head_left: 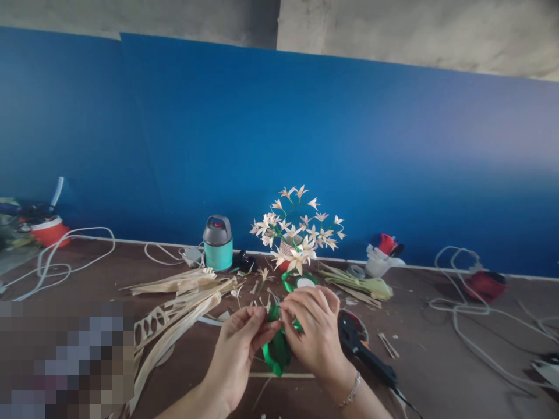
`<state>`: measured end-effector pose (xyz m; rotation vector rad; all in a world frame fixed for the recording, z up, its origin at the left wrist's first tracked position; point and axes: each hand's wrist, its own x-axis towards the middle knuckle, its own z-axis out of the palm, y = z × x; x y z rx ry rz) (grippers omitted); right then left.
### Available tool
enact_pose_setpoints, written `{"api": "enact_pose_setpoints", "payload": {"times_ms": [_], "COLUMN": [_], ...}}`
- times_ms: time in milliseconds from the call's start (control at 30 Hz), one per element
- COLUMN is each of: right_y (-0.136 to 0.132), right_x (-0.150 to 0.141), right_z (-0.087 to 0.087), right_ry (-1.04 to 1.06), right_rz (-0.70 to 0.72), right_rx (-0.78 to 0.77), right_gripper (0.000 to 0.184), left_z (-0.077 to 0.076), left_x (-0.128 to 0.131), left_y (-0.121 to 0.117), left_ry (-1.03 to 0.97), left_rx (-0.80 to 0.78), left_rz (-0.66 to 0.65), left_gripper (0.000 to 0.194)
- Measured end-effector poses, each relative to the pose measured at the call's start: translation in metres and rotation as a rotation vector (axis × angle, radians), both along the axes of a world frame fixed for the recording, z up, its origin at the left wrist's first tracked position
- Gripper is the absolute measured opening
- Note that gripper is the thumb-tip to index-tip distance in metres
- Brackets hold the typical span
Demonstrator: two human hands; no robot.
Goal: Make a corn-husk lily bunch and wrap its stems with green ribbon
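While we sit or stand before the brown table [419, 331], both our hands are close together, on the near side of the white-and-red cup [287, 249], which is our landmark. Our left hand [240, 340] has its thumb and forefinger pinched on a shiny green strip [277, 354], and our right hand [312, 329] has its fingers bent and closed on the same strip, near the fingertips of the left. The strip hangs in loops below our fingers, nearer to us than the cup. A silver chain bracelet [351, 390] is on our right wrist.

In the cup stand many pale star-shaped flowers [305, 241] on green stems. To the left of the cup we see a turquoise container with a grey lid [219, 250], and nearer to us, long dry beige husks [187, 299]. To the right of the cup lie yellow-green husk strips [360, 284], a small grey tape roll [356, 271] and, farther right, a white holder with red and black items [379, 261]. Nearer to us and right of the cup, a black glue gun [367, 352] lies beside our right hand.
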<state>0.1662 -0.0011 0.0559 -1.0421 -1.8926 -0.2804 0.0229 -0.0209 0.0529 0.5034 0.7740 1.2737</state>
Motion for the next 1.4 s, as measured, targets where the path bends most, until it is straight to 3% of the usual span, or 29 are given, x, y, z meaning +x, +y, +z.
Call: {"api": "enact_pose_setpoints", "payload": {"times_ms": [467,900,1233,1400], "right_y": [-0.0019,0.0002,-0.0003,-0.0003], "right_x": [-0.0020,-0.0016,-0.0022,-0.0024], "right_z": [-0.0007,0.0013,-0.0003,-0.0017], "right_ry": [-0.047,0.013,-0.037,-0.060], "right_rz": [0.036,0.018,0.029,0.023], "right_rx": [-0.025,-0.032,-0.037,-0.049], "right_gripper": [0.010,0.009,0.010,0.010], "left_z": [-0.0002,-0.0047,-0.0025,-0.0024], "left_x": [-0.0004,0.0001,0.0001,0.0009], "left_y": [0.0064,0.0027,0.0075,0.0073], "left_ry": [0.268,0.192,0.322,0.308], "left_rx": [0.028,0.093,0.052,0.047], "left_rz": [-0.001,0.053,0.000,0.037], "left_gripper": [0.024,0.022,0.026,0.026]}}
